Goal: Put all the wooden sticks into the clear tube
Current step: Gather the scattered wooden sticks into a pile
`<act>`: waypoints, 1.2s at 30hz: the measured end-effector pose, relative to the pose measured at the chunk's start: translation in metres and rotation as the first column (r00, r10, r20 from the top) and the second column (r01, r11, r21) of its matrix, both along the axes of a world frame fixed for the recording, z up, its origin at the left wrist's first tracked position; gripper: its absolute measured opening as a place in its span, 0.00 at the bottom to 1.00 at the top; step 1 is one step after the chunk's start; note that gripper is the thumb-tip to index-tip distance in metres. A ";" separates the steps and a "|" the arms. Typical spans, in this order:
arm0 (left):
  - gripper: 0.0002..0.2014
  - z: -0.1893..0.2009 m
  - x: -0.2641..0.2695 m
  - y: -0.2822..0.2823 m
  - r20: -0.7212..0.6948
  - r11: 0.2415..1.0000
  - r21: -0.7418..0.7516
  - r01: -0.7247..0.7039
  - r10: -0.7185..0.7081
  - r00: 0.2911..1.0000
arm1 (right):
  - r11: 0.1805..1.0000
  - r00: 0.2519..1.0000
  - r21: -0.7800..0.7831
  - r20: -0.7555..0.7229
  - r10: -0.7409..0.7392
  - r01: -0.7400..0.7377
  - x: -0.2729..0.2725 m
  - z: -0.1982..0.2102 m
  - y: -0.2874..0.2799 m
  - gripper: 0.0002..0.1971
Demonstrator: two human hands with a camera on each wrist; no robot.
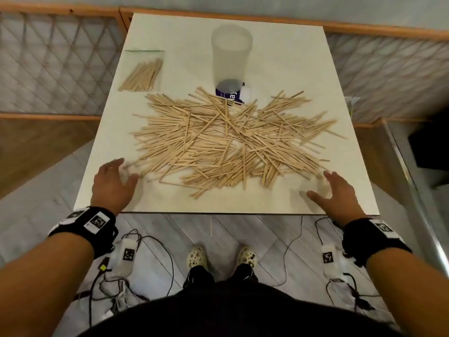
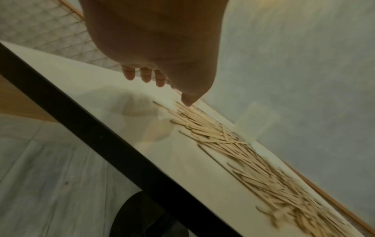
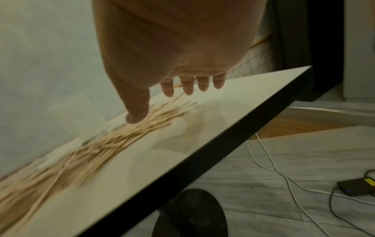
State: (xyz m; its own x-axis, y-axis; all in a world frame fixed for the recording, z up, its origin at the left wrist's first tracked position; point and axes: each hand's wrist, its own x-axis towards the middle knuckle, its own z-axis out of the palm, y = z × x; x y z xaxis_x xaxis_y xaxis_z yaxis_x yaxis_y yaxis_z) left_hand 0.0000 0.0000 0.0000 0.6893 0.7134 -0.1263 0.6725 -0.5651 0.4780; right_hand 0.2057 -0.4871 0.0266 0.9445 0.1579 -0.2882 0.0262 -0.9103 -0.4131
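White tabletop (image 1: 291, 57), flat (thin) wooden sticks (image 1: 226, 139)

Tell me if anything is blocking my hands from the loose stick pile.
Nothing visible does. The left hand and right hand hover open at the near corners of the wooden sticks, with only bare table between.

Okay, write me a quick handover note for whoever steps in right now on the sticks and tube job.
Left hand: open, holds nothing, at the pile's near-left edge.
Right hand: open, holds nothing, at the near-right edge.
Wooden sticks: loose heap across the table middle.
Clear tube: upright behind the heap, no sticks seen inside.
Small bag of sticks: far left.
One stick on the floor.
Done: nothing. Left: all sticks.
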 end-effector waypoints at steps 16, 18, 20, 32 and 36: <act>0.34 -0.030 0.091 -0.089 -0.134 0.988 -0.004 0.156 -0.156 0.979 | 0.953 0.966 -0.163 -0.008 0.259 -0.257 -0.010 -0.051 0.140 0.47; 0.34 -0.025 0.102 -0.100 -0.108 0.981 -0.086 0.173 -0.182 0.977 | 0.964 0.971 -0.117 -0.005 0.239 -0.238 -0.008 -0.048 0.151 0.45; 0.33 -0.018 0.108 -0.103 -0.047 0.964 -0.166 0.206 -0.216 0.975 | 0.968 0.971 -0.084 0.014 0.239 -0.237 -0.010 -0.044 0.158 0.46; 0.53 -0.010 0.054 -0.042 -0.042 0.861 -0.199 0.468 -0.485 0.873 | 0.720 0.726 -0.208 0.061 0.685 -0.662 -0.053 -0.049 0.213 0.57; 0.62 -0.024 0.045 -0.034 -0.175 0.720 -0.085 0.689 -0.691 0.701 | 0.790 0.793 -0.217 0.096 0.602 -0.574 -0.038 -0.049 0.243 0.48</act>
